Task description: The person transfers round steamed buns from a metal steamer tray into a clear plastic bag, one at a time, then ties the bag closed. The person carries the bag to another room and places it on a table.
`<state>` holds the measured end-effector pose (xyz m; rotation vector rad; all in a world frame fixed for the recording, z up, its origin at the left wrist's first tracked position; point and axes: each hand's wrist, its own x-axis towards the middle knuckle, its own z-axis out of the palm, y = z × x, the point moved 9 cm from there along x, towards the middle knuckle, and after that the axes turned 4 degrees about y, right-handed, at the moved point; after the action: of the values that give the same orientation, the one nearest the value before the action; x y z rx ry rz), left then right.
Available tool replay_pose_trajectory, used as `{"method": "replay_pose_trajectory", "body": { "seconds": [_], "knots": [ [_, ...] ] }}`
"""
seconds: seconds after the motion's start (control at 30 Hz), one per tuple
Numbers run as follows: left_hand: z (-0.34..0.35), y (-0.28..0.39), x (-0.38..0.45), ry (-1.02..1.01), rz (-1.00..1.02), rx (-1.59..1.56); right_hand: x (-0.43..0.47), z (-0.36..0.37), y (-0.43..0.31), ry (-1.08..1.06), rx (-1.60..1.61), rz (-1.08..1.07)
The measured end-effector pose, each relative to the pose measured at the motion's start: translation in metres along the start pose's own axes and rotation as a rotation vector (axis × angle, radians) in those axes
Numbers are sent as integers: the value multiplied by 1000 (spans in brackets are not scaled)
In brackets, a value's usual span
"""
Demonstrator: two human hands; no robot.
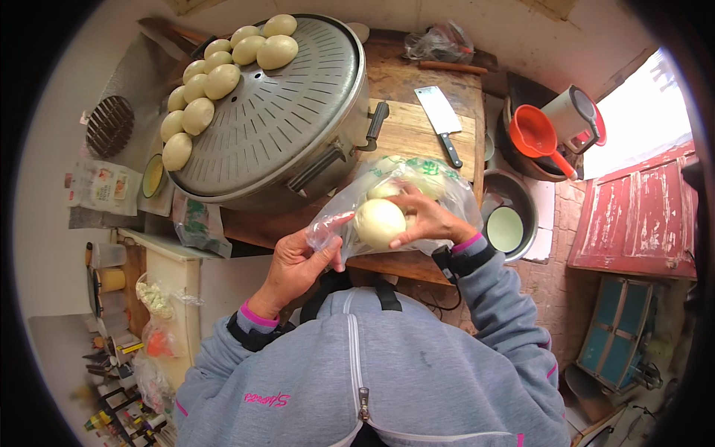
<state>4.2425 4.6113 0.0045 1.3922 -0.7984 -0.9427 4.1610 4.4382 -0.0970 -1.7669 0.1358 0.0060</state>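
Note:
My right hand (433, 218) grips a smooth, pale steamed bun (380, 224) at the mouth of a clear plastic bag (463, 195) with green print. More pale buns show through the film, inside the bag. With thumb and fingers my left hand (304, 260) pinches the bag's near left edge. The bag rests on the front of a wooden table, right of a large round metal steamer (329, 173). Several more buns (222, 81) sit in rows on the steamer's slotted tray (279, 112), along its far left side.
A cleaver (438, 112) lies on a wooden board (396, 128) behind the bag. At the back are a rolling pin (452, 67) and a crumpled plastic bag (438, 42). To the right stand a metal basin (530, 223) with a pale green bowl (505, 229), a red ladle (532, 131) and a jug (570, 114).

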Motion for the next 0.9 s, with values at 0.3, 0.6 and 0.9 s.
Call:
{"method": "replay_pose_trajectory", "body": {
  "seconds": [0.3, 0.6, 0.9],
  "knots": [
    [-19, 1, 7, 65, 12, 13, 60, 5, -2, 589, -939, 38],
    [-49, -19, 20, 64, -28, -142, 36, -5, 11, 280, -810, 169],
    [-62, -24, 25, -173, -16, -300, 26, 37, -13, -187, -1100, 191]
  ]
}}
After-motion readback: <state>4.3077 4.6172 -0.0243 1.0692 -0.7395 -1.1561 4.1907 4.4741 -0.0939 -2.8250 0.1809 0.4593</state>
